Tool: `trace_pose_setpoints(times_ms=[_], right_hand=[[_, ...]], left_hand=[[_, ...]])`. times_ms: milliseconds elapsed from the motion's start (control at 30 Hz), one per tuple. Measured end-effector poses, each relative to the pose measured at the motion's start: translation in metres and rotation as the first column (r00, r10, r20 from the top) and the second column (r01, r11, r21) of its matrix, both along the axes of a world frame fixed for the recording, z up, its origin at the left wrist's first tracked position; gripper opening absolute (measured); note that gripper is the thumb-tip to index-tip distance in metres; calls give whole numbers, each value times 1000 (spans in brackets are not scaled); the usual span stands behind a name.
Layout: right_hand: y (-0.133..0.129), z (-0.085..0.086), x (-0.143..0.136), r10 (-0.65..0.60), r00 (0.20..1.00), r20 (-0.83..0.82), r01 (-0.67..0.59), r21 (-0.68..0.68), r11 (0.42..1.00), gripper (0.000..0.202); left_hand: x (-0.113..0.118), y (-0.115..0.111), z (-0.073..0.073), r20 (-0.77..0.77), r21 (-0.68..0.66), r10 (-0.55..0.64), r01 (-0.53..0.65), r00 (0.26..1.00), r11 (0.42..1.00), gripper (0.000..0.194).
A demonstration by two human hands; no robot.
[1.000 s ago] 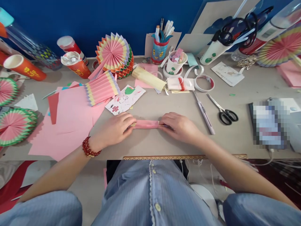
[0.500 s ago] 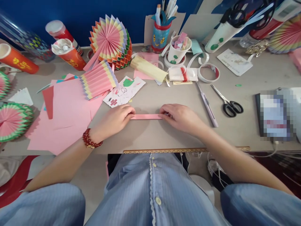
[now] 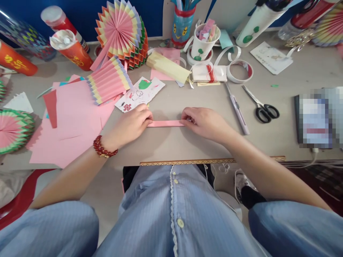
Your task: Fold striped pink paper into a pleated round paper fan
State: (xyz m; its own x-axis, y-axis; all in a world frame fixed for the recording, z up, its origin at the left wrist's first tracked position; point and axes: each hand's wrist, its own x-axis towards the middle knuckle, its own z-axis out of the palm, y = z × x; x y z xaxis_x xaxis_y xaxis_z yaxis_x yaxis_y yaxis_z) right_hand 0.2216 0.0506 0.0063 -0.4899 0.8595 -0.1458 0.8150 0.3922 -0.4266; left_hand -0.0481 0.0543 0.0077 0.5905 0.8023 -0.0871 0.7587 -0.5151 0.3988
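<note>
A narrow pink paper strip (image 3: 166, 123) runs crosswise just above the desk, or on it, between my two hands. My left hand (image 3: 133, 123), with a dark red bead bracelet (image 3: 101, 147) at the wrist, pinches its left end. At the other end my right hand (image 3: 203, 122) is closed on the strip, its fingertips curled partly out of sight. Beyond my left hand lies a white card (image 3: 140, 93) with drawings. Pink paper sheets (image 3: 77, 121) spread to the left, with a pleated pink, yellow and lilac paper (image 3: 108, 81) resting over them.
Right of my hands lie a lilac utility knife (image 3: 237, 109) and black-handled scissors (image 3: 262, 107). A tape roll (image 3: 239, 71), a paper cup (image 3: 205, 43) and a folded paper rosette (image 3: 119, 30) stand further back. A patterned wooden strip (image 3: 184, 162) lines the desk's front edge.
The whole scene sits slightly higher in the picture, as the camera has tilted down. Both hands keep their hold on the pink strip, with its flat face showing a little more.
</note>
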Motion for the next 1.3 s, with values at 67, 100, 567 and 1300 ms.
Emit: trace_pose_setpoints(times_ms=[67, 100, 567, 1300], right_hand=[[1, 0, 0, -2, 1000, 3, 2, -6, 1000, 11], [1, 1, 0, -2, 1000, 4, 2, -12, 1000, 11], [3, 2, 0, -5, 1000, 13, 6, -39, 999, 13], [3, -1, 0, -14, 1000, -19, 14, -12, 1000, 14]], left_hand=[[1, 0, 0, -44, 25, -1, 2, 999, 1000, 24], [2, 0, 0, -64, 32, -4, 6, 998, 999, 23], [1, 12, 1, -85, -11, -85, 84, 993, 996, 18], [-4, 4, -9, -99, 85, -108, 117, 989, 990, 25]])
